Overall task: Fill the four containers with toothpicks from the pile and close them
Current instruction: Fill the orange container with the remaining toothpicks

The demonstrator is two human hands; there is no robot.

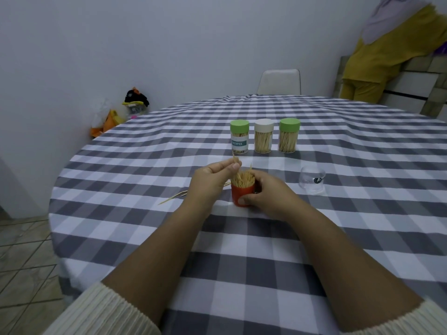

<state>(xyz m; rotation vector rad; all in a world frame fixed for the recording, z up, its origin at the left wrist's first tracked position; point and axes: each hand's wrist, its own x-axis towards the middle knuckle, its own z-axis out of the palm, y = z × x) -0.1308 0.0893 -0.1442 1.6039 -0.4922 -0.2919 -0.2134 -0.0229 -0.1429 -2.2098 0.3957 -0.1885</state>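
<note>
A red container [239, 195] stands on the checked tablecloth, packed with upright toothpicks [243, 178]. My right hand [268, 192] grips its side. My left hand [210, 180] pinches a toothpick [235, 159] just above its left rim. A few loose toothpicks [173, 198] lie on the cloth to the left of that hand. A clear plastic cover [312, 181] sits to the right. Behind stand three closed, filled containers: green-lidded with a label [239, 136], white-lidded [263, 135], green-lidded [289, 135].
The round table [121, 180] drops off at its left edge to a tiled floor. A white chair [279, 82] stands at the far side. Bags and clutter [121, 114] lie by the wall at the left. A person in yellow [377, 61] stands at the back right.
</note>
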